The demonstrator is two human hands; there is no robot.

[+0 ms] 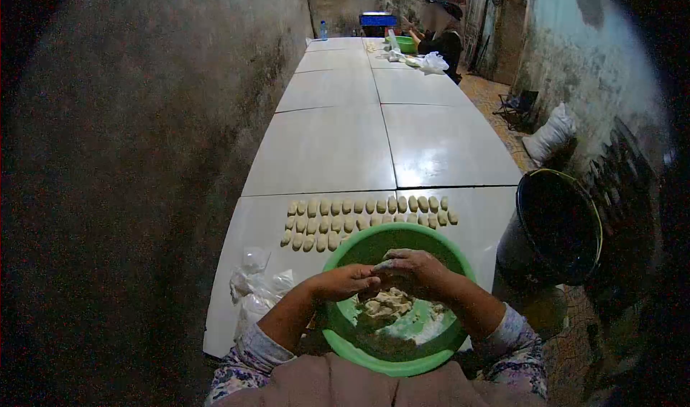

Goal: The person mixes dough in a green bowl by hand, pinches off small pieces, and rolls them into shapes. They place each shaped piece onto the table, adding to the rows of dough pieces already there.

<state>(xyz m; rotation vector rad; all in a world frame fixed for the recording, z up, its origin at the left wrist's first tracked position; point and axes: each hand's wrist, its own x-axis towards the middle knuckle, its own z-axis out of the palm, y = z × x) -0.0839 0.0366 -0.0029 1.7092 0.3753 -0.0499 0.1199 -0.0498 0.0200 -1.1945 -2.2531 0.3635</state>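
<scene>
Over a green plastic basin [400,369], my left hand [348,281] and my right hand [415,267] meet with their fingers curled together. Whatever lies between the palms is hidden from me. White, floury residue coats the right fingers. Below them in the basin sits a lump of soft dough [388,304], with white flour [424,328] spread to its right. Just beyond the basin, small oval dough pieces [336,223] lie in three rows on the white table; the basin rim covers part of the nearest row.
Clear plastic bags [251,288] lie left of the basin. A black bucket [510,241] stands at the table's right edge. At the far end of the long table [323,144], a person [442,40] works by another green basin [406,44]. A white sack [552,135] leans against the right wall.
</scene>
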